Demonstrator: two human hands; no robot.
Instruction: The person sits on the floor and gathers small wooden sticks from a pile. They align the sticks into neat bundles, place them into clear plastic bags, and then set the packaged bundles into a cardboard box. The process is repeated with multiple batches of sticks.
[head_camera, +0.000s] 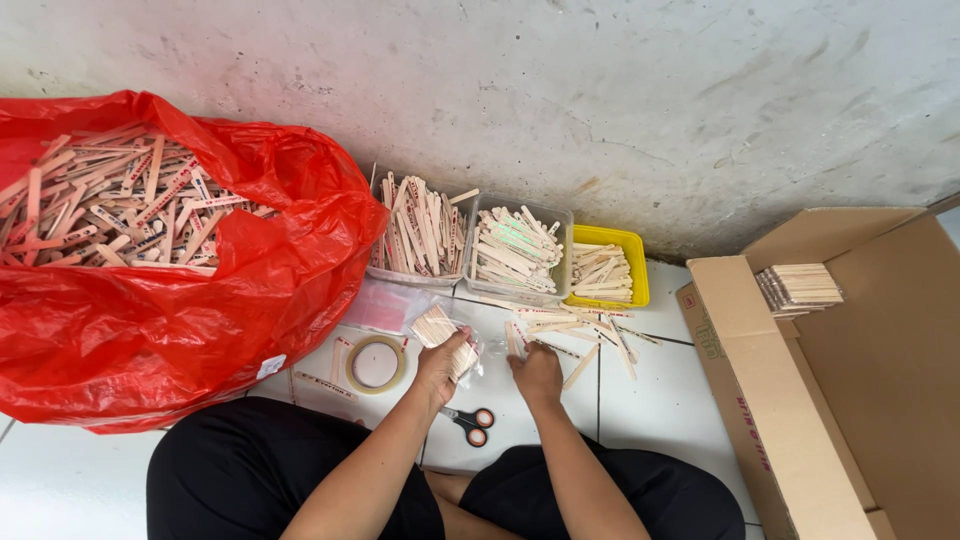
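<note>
Wooden sticks everywhere on a white tile floor (660, 400); person seated, black trousers, both forearms extended forward.

Left hand (443, 362): closed around a bundle (437, 325) of flat sticks in a clear plastic sleeve, bundle tilted up and to the left, held just above the floor.

Right hand (536, 372): palm down, fingers curled onto a few loose sticks (516, 337) on the tile; grip not fully visible, appears to be pinching them.

Scattered sticks (590, 330) lie just beyond the right hand, spreading right across a tile joint.

Scissors (472, 424), black blades with orange-lined handles, on the floor between the two forearms, near the knees.

Tape roll (375, 364) lies flat, just left of the left hand.

Against the grey wall (600, 100), a row of three bins, all holding sticks: clear tub (418, 235), second clear tub (518, 250) touching it, yellow tray (608, 268) at the right.

Red bag (180, 330), large, open-mouthed, at far left, heaped with sticks, some bearing print.

Cardboard box (850, 400) at right, flaps open; one neat stack (800, 287) of sticks rests inside near its upper left corner.
</note>
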